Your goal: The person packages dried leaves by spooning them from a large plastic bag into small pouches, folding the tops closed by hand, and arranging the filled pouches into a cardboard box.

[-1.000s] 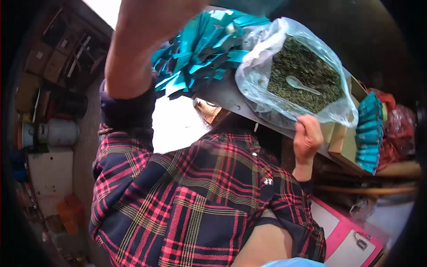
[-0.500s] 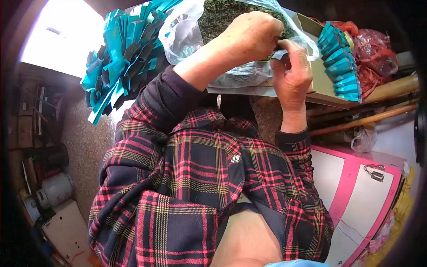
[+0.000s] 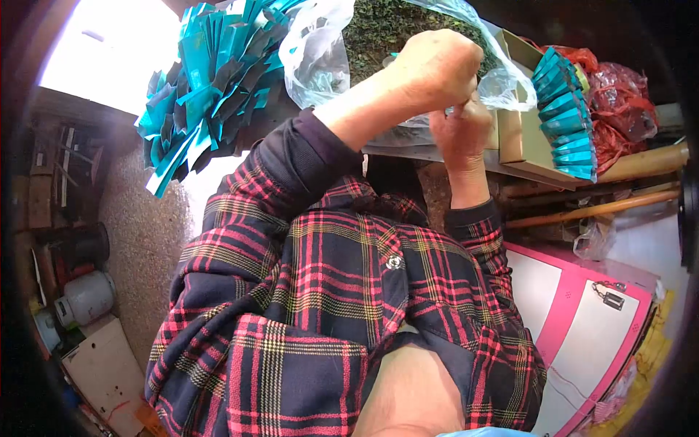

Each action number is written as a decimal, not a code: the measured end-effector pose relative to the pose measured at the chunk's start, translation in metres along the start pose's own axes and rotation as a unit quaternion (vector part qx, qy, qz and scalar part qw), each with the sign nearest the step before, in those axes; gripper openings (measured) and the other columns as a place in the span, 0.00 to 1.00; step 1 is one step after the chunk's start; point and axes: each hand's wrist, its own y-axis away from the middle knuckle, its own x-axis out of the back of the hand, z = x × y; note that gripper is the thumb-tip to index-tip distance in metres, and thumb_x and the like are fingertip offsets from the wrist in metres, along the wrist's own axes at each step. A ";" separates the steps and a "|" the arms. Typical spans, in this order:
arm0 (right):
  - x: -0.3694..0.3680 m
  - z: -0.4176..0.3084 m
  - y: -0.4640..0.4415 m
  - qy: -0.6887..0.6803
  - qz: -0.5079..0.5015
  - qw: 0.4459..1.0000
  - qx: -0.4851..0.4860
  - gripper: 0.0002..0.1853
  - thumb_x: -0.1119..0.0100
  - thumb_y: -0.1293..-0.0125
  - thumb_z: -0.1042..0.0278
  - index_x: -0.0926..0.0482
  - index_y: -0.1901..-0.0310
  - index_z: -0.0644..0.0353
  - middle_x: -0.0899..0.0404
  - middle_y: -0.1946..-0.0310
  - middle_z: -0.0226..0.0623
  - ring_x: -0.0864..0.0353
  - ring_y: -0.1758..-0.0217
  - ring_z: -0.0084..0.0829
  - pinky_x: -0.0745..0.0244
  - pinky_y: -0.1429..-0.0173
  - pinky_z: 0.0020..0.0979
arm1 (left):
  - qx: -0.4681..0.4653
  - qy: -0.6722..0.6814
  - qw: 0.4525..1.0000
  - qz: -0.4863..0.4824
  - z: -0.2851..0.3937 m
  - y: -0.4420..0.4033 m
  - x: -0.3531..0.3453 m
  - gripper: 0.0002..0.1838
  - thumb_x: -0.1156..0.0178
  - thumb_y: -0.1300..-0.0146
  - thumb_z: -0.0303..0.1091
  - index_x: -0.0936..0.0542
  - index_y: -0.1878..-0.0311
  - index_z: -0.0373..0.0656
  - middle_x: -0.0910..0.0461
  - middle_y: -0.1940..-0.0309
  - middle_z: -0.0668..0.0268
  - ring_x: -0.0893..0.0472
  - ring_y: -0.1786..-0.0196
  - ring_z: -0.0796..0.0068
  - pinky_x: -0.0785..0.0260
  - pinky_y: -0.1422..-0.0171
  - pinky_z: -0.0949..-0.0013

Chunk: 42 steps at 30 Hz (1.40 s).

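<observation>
My left hand (image 3: 442,69) is closed in a fist over the near side of a clear plastic bag (image 3: 318,54) of dried green leaf bits (image 3: 378,29). Just below it, my right hand (image 3: 464,130) has its fingers pinched together, close against or touching the left. Whatever lies between the fingers is too small and hidden to make out. Part of the bag's near edge is behind my wrists.
Many folded teal strips (image 3: 200,80) lie in a heap left of the bag. At right are an open cardboard box (image 3: 518,138), a row of teal packets (image 3: 568,120), red plastic bags (image 3: 619,102) and wooden poles (image 3: 604,207). A pink-edged white cabinet (image 3: 590,335) stands below.
My left hand has come down from the upper left and met my right hand over the bag. My right hand has left the bag's rim. The white spoon on the leaves no longer shows.
</observation>
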 end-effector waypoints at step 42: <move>-0.013 0.065 -0.007 -0.438 -0.135 0.857 -0.235 0.14 0.36 0.40 0.76 0.19 0.51 0.66 0.18 0.59 0.30 0.23 0.57 0.21 0.30 0.47 0.25 | 0.015 0.104 0.990 -0.092 -0.080 0.040 -0.007 0.29 0.25 0.59 0.49 0.21 0.53 0.45 0.18 0.63 0.56 0.19 0.56 0.56 0.29 0.52 0.59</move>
